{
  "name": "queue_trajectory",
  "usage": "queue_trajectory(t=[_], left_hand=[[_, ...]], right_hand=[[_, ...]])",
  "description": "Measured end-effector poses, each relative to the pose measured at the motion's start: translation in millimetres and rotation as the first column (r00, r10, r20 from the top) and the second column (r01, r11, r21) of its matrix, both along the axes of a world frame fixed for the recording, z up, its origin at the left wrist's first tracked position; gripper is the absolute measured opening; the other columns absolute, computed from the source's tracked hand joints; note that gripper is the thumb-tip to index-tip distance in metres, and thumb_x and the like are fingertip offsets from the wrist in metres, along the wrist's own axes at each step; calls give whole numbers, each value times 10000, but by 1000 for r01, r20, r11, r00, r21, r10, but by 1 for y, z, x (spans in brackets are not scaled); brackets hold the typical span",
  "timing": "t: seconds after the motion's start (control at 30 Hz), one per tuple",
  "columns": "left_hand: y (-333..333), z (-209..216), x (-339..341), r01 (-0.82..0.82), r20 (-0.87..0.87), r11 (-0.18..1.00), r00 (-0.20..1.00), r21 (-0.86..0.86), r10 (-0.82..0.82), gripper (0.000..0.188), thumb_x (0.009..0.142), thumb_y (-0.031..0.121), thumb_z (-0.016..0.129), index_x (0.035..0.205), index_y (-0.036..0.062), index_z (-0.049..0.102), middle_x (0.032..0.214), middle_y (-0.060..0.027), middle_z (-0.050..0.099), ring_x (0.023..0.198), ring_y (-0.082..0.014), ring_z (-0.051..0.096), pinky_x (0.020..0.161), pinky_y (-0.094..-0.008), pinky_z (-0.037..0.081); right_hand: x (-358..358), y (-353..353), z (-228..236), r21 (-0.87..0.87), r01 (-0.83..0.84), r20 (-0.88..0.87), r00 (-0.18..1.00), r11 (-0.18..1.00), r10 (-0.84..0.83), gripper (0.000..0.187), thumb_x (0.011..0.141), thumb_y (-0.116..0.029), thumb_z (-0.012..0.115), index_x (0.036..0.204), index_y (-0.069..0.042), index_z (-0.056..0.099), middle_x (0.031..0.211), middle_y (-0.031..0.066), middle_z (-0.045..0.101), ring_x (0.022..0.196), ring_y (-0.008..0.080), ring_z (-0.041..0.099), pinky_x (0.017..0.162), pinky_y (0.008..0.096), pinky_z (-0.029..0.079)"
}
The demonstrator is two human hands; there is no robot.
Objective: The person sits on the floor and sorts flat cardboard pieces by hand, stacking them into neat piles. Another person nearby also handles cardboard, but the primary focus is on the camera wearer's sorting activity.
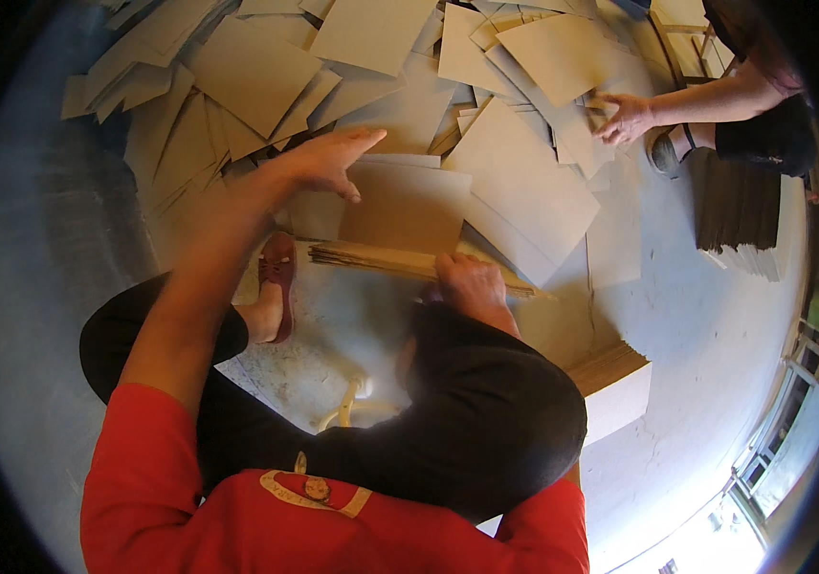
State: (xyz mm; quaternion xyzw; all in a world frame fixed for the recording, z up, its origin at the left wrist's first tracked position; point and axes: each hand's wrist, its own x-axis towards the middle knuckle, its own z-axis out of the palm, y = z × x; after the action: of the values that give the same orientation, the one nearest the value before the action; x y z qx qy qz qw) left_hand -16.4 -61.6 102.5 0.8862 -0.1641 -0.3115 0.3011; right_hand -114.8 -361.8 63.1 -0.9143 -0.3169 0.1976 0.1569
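My right hand [473, 285] is closed round the right part of a thin bundle of brown cardboard sheets [371, 257], whose layered edges face me. Beyond the bundle, a flat cardboard sheet [408, 209] leans at the near side of a loose heap. My left hand [333, 163] hovers over the near edge of that heap, thumb and fingers spread, with nothing in it. Part of the bundle is hidden behind my right hand and my raised knee.
Loose cardboard sheets [256, 77] lie heaped across the far floor. At the right, a co-worker's hand [625, 118] touches the heap. A neat cardboard stack [620, 397] stands by my right knee, and a darker stack [740, 206] stands farther right. My red shoe [277, 277] is beside the bundle.
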Motion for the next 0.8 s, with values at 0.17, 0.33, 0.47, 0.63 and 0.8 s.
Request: queue_trajectory(t=[0.17,0.33,0.47,0.63,0.8], left_hand=[[-11,-52,-7,-234,333,847,940,477,72,777,616,121,793,1301,36,437,1280,-184,491,1149,-340,486,931,-401,408],[-18,-80,-27,-4,280,985,959,172,-45,291,658,43,664,942,40,602,970,-178,594,937,-376,550,765,-434,452],[-69,-18,-57,19,381,995,923,101,-56,95,708,31,567,801,54,574,788,-165,566,784,-388,552,628,-472,435],[-62,-6,-98,-179,438,984,886,22,151,53,738,56,561,791,55,555,748,-154,536,774,-369,548,647,-464,431],[-82,-7,-124,-43,118,998,992,-41,47,201,761,126,598,952,74,566,862,-141,568,832,-349,546,715,-454,440]], right_hand=[[-2,-1,0,58,-4,5,1000,998,4,334,616,-265,729,808,-86,523,755,119,586,793,320,614,643,433,479],[0,1,-2,190,-47,140,990,981,20,260,628,-189,698,780,-83,516,720,98,539,739,292,579,604,409,466],[0,-10,-3,309,-101,283,959,946,10,194,636,-123,672,757,-87,525,695,77,506,659,249,539,560,368,452],[-9,-8,-10,337,-155,323,945,929,41,179,652,-120,670,787,-83,559,691,66,503,656,238,546,552,352,454],[-19,-12,-3,403,-142,242,969,904,44,167,668,-126,658,798,-82,561,714,80,518,660,266,553,556,379,464]])
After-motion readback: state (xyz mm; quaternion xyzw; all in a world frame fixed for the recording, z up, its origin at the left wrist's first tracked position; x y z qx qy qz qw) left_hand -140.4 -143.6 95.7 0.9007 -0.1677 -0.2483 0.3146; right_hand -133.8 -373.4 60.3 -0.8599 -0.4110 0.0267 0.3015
